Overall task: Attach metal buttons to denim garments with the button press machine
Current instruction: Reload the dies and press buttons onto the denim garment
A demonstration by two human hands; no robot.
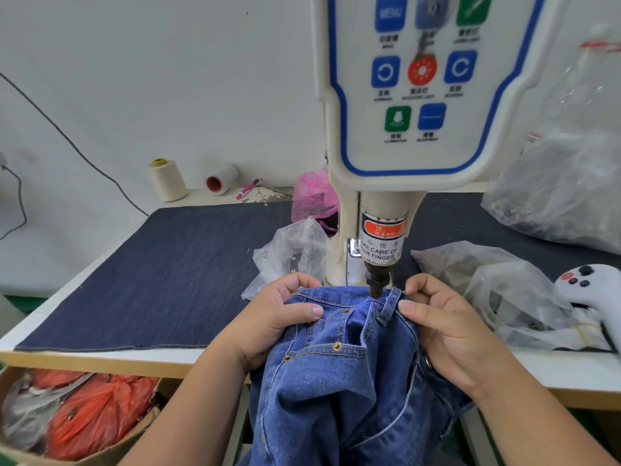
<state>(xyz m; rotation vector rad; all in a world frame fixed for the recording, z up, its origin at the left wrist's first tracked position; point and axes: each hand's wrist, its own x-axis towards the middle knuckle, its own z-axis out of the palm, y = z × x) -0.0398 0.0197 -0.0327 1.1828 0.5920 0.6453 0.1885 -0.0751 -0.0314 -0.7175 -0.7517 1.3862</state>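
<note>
Both hands, left hand [279, 317] and right hand [447, 327], pinching jeans [339, 371] under press tip [375, 286] with curled fingers [311, 311]; might get squashed if too close.

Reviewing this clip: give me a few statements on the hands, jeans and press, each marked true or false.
1. Both hands grip the jeans at the waistband. True; left hand, right hand.
2. The press head stands above the waistband, next to a belt loop. True.
3. The jeans pocket carries no rivets. False; brass rivets show at its corners.
4. The thread cone lies on its side. False; it stands upright.
5. A dark denim mat covers the table. True.
</note>
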